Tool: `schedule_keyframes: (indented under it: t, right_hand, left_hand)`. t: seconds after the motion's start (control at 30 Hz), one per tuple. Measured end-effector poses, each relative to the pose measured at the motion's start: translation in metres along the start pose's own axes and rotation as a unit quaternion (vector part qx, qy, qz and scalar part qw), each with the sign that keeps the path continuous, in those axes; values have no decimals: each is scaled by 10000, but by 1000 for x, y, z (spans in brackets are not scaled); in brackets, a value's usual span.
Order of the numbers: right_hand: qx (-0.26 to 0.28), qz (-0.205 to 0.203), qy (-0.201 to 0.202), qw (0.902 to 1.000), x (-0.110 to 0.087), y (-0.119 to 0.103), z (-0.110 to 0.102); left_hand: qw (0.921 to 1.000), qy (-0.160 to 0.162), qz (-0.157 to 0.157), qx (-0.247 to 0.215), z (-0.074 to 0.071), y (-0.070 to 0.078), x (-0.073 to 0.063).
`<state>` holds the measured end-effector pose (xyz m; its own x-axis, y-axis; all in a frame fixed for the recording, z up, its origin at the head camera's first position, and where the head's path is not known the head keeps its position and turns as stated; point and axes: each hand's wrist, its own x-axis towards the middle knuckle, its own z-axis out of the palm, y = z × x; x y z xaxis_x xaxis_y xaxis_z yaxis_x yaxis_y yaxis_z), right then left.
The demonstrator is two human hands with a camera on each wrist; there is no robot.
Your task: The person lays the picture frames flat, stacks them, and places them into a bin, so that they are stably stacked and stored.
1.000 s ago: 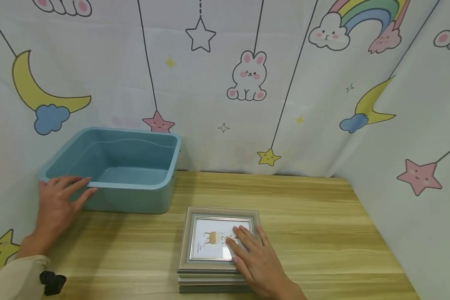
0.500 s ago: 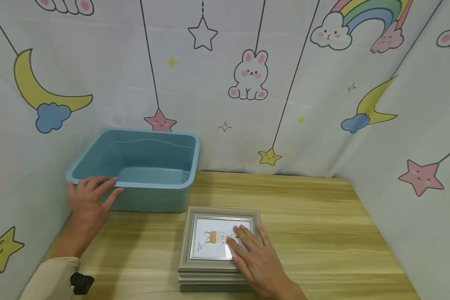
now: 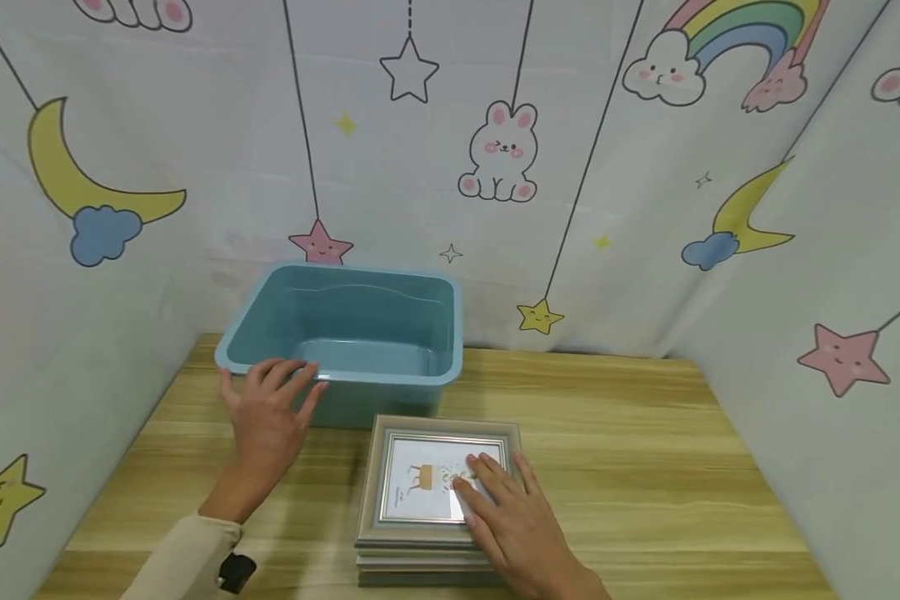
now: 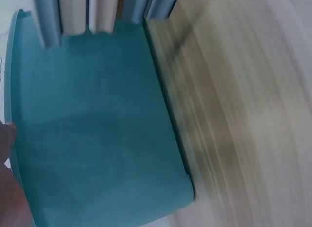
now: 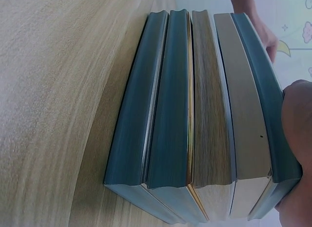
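A blue-green plastic bin (image 3: 375, 403) sits near the back of the wooden table. My left hand (image 3: 267, 417) holds its front rim near the left corner, fingers over the edge and thumb on the outer wall. Just in front of the bin is a stack of several picture frames, the top frame (image 3: 371, 500) holding a print of a plant in a pot. My right hand (image 3: 517, 521) rests on the glass with its fingers spread. From the right wrist, the stacked frames (image 5: 209, 105) show blue-grey, wood-toned and beige edges.
White curtains (image 3: 420, 167) with bunnies, stars and moons hang behind and at both sides of the table. The wooden tabletop (image 3: 622, 450) extends to the right of the frames. A black wrist strap piece (image 3: 237, 573) shows at the left sleeve.
My left hand has slid the bin to the right along the table, from the far left to right behind the frames. The right hand and the stack have stayed in place.
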<state>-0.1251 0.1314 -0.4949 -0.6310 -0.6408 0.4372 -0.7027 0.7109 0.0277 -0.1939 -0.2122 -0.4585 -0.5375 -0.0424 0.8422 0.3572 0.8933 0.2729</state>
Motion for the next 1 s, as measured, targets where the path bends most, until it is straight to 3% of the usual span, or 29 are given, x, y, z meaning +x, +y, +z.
schedule_keyframes:
  t: [0.13,0.27,0.4,0.73,0.87,1.0]
  right_hand:
    - [-5,12,19,10000,-1,0,0]
    - [-12,-12,21,10000,-1,-1,0]
    - [-20,12,22,10000,-1,-1,0]
    - [-18,7,22,10000,0,-1,-1]
    - [37,9,55,10000,0,-1,-1]
    - [48,8,56,10000,0,-1,-1]
  left_hand:
    - [9999,-50,37,129,3,12,-2]
    - [9990,-216,213,327,-2,12,-1]
    - [9974,-364,526,326,-14,1,4]
    - [9913,-841,990,-226,-41,-50,16]
    - [9891,-897,1132,-272,-41,-55,16]
    - [9887,-924,1155,-246,-36,-48,16]
